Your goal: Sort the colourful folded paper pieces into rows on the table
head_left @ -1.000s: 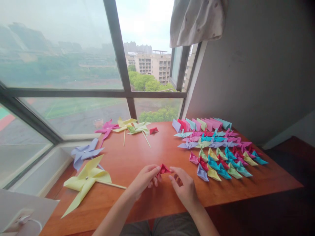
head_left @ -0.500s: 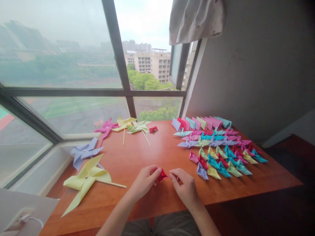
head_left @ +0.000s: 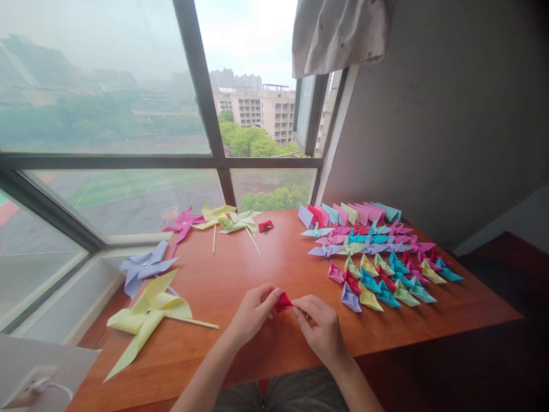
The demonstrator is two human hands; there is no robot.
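Between my hands, just above the front part of the wooden table [head_left: 240,269], is a small red folded paper boat [head_left: 283,302]. My left hand [head_left: 255,312] pinches its left end between thumb and fingers. The thumb and forefinger of my right hand [head_left: 318,326] are closed on its right tip. To the right of my right hand stand rows of small paper boats [head_left: 368,298] in several colours. Another small red folded paper piece [head_left: 266,225] lies far back on the table, near the window.
Several paper pinwheels on sticks lie along the left and back, including a large yellow one [head_left: 148,313] and a purple one [head_left: 143,266]. Paper cranes [head_left: 328,250] and folded paper pieces [head_left: 343,214] fill the back right. Beyond the table is a framed window [head_left: 220,114]; a curtain [head_left: 338,34] hangs above.
My right hand has moved left, and its fingertips have taken hold of the red boat's right tip. The boat is raised and tilted slightly. The whole view has shifted a little.
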